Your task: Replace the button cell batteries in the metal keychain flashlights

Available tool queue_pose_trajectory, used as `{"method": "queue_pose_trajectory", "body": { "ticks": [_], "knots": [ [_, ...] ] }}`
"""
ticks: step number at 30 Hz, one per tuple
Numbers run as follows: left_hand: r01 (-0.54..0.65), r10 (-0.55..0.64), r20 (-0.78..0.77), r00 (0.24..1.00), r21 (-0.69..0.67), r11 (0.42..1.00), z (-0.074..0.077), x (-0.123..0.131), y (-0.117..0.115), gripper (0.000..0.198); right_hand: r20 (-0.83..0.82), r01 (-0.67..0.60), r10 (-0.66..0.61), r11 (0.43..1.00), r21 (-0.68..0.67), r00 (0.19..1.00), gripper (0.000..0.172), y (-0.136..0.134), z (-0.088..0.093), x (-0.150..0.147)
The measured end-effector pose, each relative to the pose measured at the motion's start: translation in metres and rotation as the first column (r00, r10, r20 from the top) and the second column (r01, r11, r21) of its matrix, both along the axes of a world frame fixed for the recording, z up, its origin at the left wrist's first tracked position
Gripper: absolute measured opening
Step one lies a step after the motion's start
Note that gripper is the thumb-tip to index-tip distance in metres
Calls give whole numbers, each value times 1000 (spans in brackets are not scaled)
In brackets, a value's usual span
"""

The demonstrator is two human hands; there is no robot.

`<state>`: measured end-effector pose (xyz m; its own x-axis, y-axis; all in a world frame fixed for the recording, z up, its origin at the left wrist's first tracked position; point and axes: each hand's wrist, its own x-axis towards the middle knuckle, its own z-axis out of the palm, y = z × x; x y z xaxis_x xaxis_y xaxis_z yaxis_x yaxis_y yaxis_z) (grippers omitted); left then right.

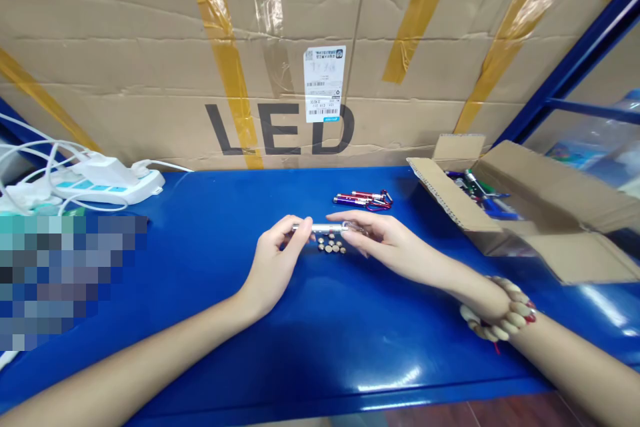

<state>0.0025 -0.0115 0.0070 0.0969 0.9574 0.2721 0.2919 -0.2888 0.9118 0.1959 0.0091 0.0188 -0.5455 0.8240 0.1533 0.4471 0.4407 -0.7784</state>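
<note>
A small silver keychain flashlight (pixel 327 229) is held level between both hands. My left hand (pixel 278 247) pinches its left end between thumb and fingers. At the other end, where a clip or ring partly shows, my right hand (pixel 383 237) is closed on it. Several button cells (pixel 332 247) lie loose on the blue table just below the flashlight. Behind the hands rest a red keychain flashlight (pixel 367 195) and a blue-purple one (pixel 350 200), their carabiner clips toward the right.
An open cardboard box (pixel 463 203) on the right contains several similar flashlights. White power strips with tangled cables (pixel 113 187) sit at the left on the blue table (pixel 210 360). A large taped carton (pixel 165 80) marked LED stands behind.
</note>
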Motion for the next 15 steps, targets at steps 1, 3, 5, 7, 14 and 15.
{"method": "queue_pose_trajectory", "body": {
  "ticks": [1,3,5,7,14,15],
  "knots": [
    [41,-41,-1,999,-23,999,0,1,-1,28,11,9,-10,1000,26,1000,42,1,0,0],
    [133,-134,-20,991,-78,988,0,2,-2,21,24,-6,4,997,83,1000,43,1,-1,0],
    [197,-205,-62,977,-119,973,-1,3,-3,19,38,-64,59,989,137,998,44,1,-3,0],
    [227,-240,-90,967,-129,965,-2,3,-3,22,55,-109,100,973,202,993,47,1,-4,1],
    [200,-207,-84,975,-90,976,-1,1,-1,28,51,-44,37,988,149,998,37,4,3,4],
    [203,-213,-88,973,-104,974,-1,2,-2,26,35,-28,25,995,92,999,40,3,4,3]
  ]
}}
